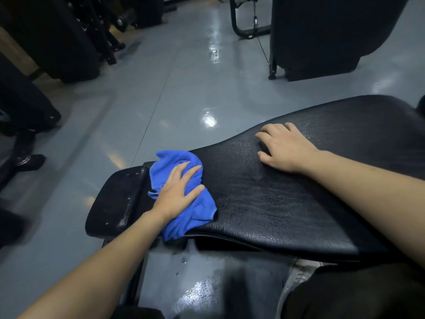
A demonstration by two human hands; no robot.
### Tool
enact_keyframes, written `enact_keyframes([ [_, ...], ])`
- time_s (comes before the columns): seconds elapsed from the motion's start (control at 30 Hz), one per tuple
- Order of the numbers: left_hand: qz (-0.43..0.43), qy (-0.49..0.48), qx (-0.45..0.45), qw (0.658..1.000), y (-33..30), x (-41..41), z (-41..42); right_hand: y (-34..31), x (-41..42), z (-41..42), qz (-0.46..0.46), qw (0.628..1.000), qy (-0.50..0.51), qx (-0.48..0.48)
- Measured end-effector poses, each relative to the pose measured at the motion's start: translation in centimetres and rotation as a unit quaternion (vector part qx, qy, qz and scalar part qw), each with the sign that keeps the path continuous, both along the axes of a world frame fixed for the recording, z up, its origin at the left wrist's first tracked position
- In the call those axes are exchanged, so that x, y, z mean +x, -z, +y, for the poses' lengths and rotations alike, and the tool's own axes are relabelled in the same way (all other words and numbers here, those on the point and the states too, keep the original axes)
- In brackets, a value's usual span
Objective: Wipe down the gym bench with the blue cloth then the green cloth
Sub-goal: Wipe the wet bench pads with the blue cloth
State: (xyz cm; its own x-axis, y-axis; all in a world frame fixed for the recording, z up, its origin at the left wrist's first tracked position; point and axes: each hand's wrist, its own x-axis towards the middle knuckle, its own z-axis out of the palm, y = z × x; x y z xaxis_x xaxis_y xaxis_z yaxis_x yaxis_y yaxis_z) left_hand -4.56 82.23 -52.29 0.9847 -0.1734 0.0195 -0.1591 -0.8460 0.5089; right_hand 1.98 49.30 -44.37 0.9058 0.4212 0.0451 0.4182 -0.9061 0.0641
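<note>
Black, cracked vinyl covers the gym bench [287,199], which runs from lower left to upper right across the grey glossy floor [184,88]. My left hand [177,192] lies palm down on the bunched blue cloth [184,203], fingers [192,172] nearly straight and spread, pressing it onto the pad at the join between the long back pad and the smaller seat pad [115,199]; part of the cloth hangs over the near edge. My right hand [285,146] rests on the back pad, well apart from the cloth, its fingers loosely bent with the tips touching the vinyl and holding nothing. Small wet droplets show on the pad around that hand. Dark gym machines [322,31] stand on the floor beyond the bench, left and right. No green cloth shows in this view.
</note>
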Motion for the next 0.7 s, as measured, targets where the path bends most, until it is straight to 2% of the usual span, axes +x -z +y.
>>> enact_keyframes([
  [0.23,-0.008,0.058,-0.004,0.998,-1.6,0.5,-6.8,-0.3,-0.2,-2.6,-0.01,0.999,0.044,0.01],
  [0.5,-0.056,0.132,0.011,0.99,-4.0,4.2,-19.2,-0.4,-0.8,-4.9,-0.019,0.994,0.101,0.049],
  [0.7,-0.06,0.162,-0.008,0.985,-4.1,7.1,-20.1,-0.4,-0.9,-5.8,-0.019,0.993,0.1,0.065],
])
